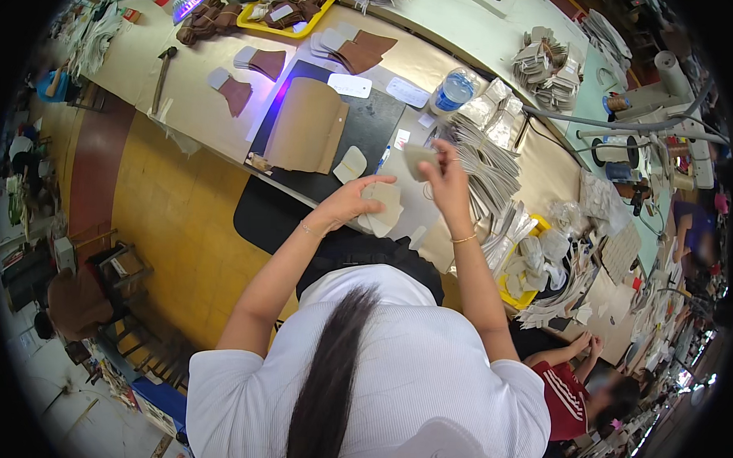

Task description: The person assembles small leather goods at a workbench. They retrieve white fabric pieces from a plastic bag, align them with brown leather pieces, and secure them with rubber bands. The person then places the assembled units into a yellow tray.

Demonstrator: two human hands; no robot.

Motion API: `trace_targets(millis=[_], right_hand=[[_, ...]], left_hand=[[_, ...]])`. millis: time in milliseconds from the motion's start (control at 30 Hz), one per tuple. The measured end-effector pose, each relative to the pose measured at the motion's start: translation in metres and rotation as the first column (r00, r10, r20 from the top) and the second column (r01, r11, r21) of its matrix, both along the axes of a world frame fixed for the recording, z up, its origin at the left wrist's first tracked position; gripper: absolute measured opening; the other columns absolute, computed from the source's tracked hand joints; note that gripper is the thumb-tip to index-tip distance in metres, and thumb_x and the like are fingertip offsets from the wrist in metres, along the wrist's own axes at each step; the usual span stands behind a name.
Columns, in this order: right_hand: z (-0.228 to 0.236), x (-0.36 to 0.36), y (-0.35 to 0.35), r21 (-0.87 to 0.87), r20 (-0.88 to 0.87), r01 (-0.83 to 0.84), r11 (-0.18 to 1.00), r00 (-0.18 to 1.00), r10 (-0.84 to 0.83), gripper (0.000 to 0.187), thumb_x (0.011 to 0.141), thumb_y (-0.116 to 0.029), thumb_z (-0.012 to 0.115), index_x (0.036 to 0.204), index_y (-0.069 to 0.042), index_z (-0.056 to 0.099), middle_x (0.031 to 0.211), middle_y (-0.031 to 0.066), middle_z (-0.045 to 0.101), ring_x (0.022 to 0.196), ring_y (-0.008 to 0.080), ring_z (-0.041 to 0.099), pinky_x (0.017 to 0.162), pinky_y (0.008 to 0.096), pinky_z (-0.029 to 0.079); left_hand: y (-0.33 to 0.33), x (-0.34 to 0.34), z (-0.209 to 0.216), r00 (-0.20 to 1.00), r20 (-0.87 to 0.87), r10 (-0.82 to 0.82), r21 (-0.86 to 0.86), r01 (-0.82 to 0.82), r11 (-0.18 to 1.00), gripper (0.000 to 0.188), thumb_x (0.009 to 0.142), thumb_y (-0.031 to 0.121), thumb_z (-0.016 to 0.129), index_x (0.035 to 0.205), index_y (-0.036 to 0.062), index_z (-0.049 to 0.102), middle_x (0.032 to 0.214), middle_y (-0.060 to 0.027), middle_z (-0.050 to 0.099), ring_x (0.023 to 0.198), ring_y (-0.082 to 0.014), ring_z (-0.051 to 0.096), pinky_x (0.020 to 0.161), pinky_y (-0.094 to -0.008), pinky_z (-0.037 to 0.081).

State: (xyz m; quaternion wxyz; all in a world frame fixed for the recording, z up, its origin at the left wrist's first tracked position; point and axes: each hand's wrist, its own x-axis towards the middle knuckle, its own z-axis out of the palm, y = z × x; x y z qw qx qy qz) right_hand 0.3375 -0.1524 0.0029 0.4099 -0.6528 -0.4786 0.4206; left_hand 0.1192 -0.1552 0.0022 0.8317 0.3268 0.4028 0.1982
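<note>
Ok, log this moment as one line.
left hand: on pale pieces | right hand: pinching one piece, raised | black mat behind

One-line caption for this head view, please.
Left hand rests on stacked pale cut pieces while right hand lifts one pale piece above the cluttered workbench.

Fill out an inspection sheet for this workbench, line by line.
Surface: long beige workbench with a black mat on it.
Job's things: left hand rests on a stack of pale cut pieces; right hand lifts one pale piece.
Clutter: folded tan sheet, brown leather pieces, hammer, yellow tray, water bottle, white strip bundles.
Hands: both bare, each with a thin bracelet.
Cables: grey hose by the machines.
Surroundings: a seated person in a red top; yellow floor.
</note>
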Motion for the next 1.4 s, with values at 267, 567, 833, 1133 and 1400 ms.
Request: trace_targets(millis=[267,567,833,1133,1400], right_hand=[[0.037,0.029,0.001,-0.035,-0.172,-0.708,0.706,0.700,0.693,0.020,0.089,-0.015,0.068,0.104,-0.003,0.064,0.093,0.0033,0.061,0.078,0.0132,0.058,0.070,0.0285,0.047],[0.055,-0.007,-0.011,0.189,0.467,-0.854,0.485,0.513,0.721,0.020,0.074,-0.003,0.069,0.093,-0.007,0.064,0.114,0.0073,0.061,0.102,0.0268,0.057,0.086,0.0374,0.044],[0.050,0.030,-0.009,0.093,0.181,-0.354,0.930,0.925,0.334,0.023,0.082,-0.006,0.071,0.103,-0.006,0.062,0.101,0.0050,0.066,0.092,0.0181,0.063,0.082,0.0307,0.050],[0.073,0.017,0.001,0.234,-0.009,-0.181,0.955,0.982,0.189,0.018,0.080,-0.004,0.073,0.096,-0.005,0.062,0.093,0.0063,0.068,0.097,0.0145,0.061,0.086,0.0300,0.048],[0.058,0.029,0.001,0.265,-0.269,-0.075,0.961,0.952,0.148,0.020,0.082,0.006,0.066,0.094,-0.009,0.061,0.129,0.0033,0.046,0.112,0.0162,0.052,0.094,0.0320,0.045]], left_hand=[[0.015,-0.006,-0.009,0.955,-0.232,-0.186,0.068,0.207,0.976,0.042,0.079,0.012,0.077,0.116,0.0020,0.058,0.096,-0.0050,0.066,0.086,-0.0115,0.062,0.077,-0.0249,0.050],[0.031,-0.014,-0.003,0.929,0.074,-0.362,-0.078,0.367,0.927,0.056,0.076,-0.001,0.072,0.129,0.0014,0.053,0.111,-0.0072,0.064,0.099,-0.0136,0.062,0.084,-0.0267,0.051],[0.023,-0.026,0.014,0.992,0.022,-0.121,-0.058,0.122,0.991,0.055,0.077,0.001,0.073,0.128,0.0064,0.054,0.104,-0.0042,0.064,0.085,-0.0099,0.063,0.064,-0.0211,0.051],[0.039,-0.008,0.008,0.977,-0.170,-0.125,0.068,0.138,0.988,0.043,0.079,0.001,0.073,0.118,-0.0008,0.057,0.102,-0.0071,0.065,0.090,-0.0140,0.064,0.075,-0.0260,0.054],[0.042,-0.007,0.015,0.999,0.021,-0.042,-0.093,0.043,0.995,0.045,0.079,0.001,0.072,0.120,0.0007,0.054,0.106,-0.0065,0.064,0.093,-0.0138,0.066,0.079,-0.0248,0.056]])
